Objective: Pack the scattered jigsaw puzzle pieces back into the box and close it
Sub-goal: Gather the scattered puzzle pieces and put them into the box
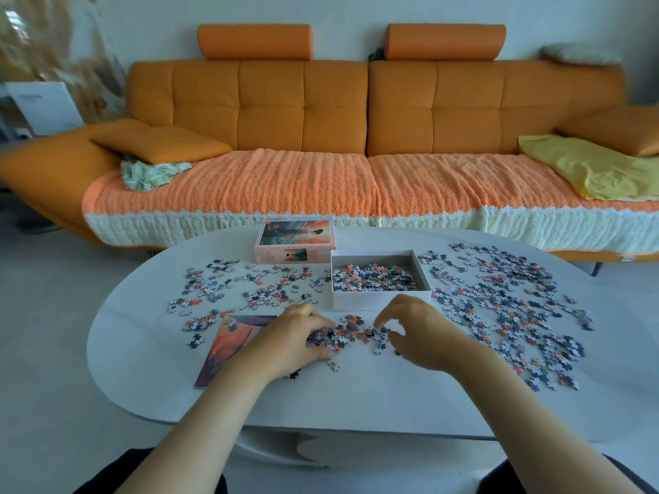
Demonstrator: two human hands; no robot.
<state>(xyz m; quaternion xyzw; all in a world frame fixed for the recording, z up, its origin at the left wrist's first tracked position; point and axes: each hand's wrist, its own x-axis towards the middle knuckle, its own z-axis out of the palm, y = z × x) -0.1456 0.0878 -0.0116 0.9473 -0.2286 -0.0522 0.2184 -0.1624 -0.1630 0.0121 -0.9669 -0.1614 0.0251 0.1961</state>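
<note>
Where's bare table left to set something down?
Free: table near edge, this side of the left hand and right hand, between card and right pile; also its far-left rim. Crowded: right of the box, left of it, heap between the hands.

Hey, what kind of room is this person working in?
Probably a home living room: a long orange tufted sofa with a knitted orange throw stands behind a white oval table.

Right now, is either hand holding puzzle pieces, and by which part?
It cannot be told. The left hand cups the left edge of the pile of puzzle pieces; the right hand curls over its right edge. No piece is plainly lifted.
</note>
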